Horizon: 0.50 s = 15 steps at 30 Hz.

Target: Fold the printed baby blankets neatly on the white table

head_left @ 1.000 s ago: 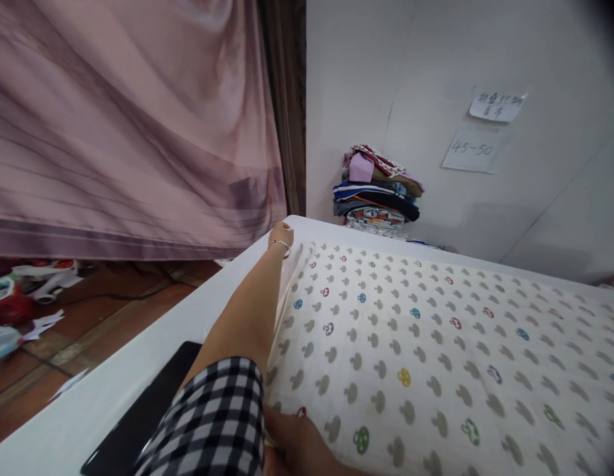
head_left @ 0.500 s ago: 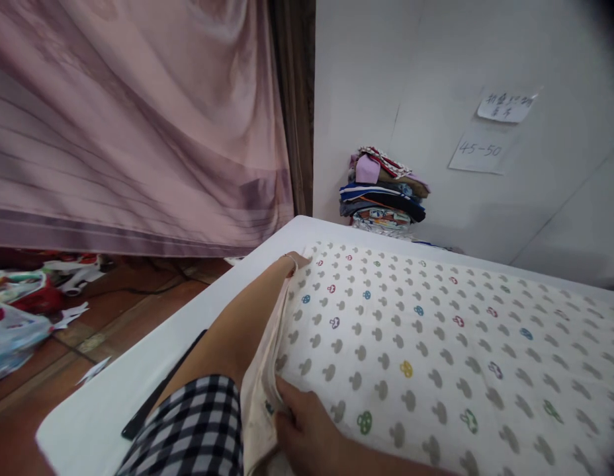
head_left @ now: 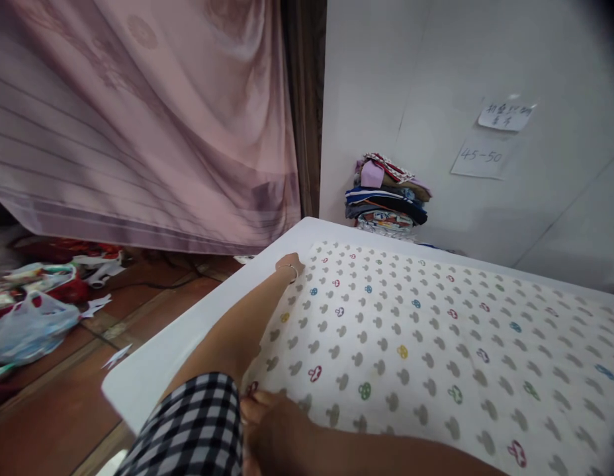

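A white cloth (head_left: 366, 330) printed with grey and coloured mushrooms lies spread over a white table (head_left: 163, 360). My left hand (head_left: 290, 261), with a bracelet at its wrist, reaches to the cloth's far left corner. Its fingers look closed on the edge there, though they are partly hidden. At the near end of the same left edge, my right hand (head_left: 274, 423) has its fingers curled round the cloth's border. A black-and-white checked sleeve (head_left: 192, 423) covers my upper left arm.
A pile of folded fabrics (head_left: 386, 192) stands beyond the table by the white wall, which bears handwritten paper signs (head_left: 483, 157). A pink curtain (head_left: 188, 132) hangs at the left. Plastic bags (head_left: 34, 327) and paper scraps lie on the tiled floor.
The cloth's left edge, earlier lifted in layers between my hands, now lies lower and flatter. My right hand has shifted left and down. The black flat object on the table is no longer visible.
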{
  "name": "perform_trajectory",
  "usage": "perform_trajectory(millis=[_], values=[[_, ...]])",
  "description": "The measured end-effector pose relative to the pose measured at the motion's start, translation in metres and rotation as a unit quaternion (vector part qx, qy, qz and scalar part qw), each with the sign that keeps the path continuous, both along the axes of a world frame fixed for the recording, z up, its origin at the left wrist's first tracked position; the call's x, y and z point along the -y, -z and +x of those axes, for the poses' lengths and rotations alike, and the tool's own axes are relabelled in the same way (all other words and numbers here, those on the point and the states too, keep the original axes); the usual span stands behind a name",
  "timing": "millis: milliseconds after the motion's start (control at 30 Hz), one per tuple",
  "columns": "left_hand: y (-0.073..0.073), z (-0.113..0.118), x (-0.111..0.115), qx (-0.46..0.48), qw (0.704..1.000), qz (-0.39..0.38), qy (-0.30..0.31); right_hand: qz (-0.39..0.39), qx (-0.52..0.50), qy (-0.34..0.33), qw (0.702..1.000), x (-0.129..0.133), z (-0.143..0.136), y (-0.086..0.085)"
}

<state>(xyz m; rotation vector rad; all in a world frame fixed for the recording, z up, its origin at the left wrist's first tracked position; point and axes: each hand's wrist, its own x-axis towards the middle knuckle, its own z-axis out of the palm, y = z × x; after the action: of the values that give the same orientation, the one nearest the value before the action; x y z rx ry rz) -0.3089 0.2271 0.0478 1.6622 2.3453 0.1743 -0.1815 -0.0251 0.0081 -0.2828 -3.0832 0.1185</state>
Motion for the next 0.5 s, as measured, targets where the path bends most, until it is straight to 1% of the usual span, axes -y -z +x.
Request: perform_trajectory(millis=[67, 100, 200, 267, 300, 333, 400, 467, 500], values=[[0.004, 0.008, 0.022, -0.01, 0.999, 0.015, 0.039, 0.062, -0.056, 0.022, 0.996, 0.005, 0.004, -0.005], [0.009, 0.012, 0.034, -0.012, 0.998, 0.022, 0.06, 0.077, -0.075, 0.036, 0.994, 0.006, 0.006, -0.006], [0.029, 0.018, 0.068, -0.026, 0.991, 0.043, 0.127, 0.063, -0.079, 0.054, 0.993, 0.011, 0.012, -0.007], [0.041, 0.015, 0.082, -0.039, 0.987, 0.04, 0.151, 0.044, -0.07, 0.058, 0.995, 0.017, 0.015, -0.007], [0.044, 0.013, 0.085, -0.041, 0.987, 0.034, 0.155, 0.027, -0.068, 0.058, 0.996, 0.02, 0.018, -0.008], [0.045, 0.01, 0.086, -0.04, 0.987, 0.026, 0.155, 0.004, -0.066, 0.052, 0.996, 0.024, 0.021, -0.009], [0.041, 0.007, 0.085, -0.03, 0.988, 0.009, 0.15, -0.057, -0.061, 0.033, 0.996, 0.031, 0.032, -0.014], [0.035, 0.008, 0.086, -0.035, 0.99, -0.007, 0.137, -0.126, -0.064, 0.028, 0.99, 0.034, 0.051, -0.02], [0.032, 0.011, 0.088, -0.042, 0.99, -0.013, 0.134, -0.156, -0.066, 0.037, 0.985, 0.033, 0.063, -0.022]])
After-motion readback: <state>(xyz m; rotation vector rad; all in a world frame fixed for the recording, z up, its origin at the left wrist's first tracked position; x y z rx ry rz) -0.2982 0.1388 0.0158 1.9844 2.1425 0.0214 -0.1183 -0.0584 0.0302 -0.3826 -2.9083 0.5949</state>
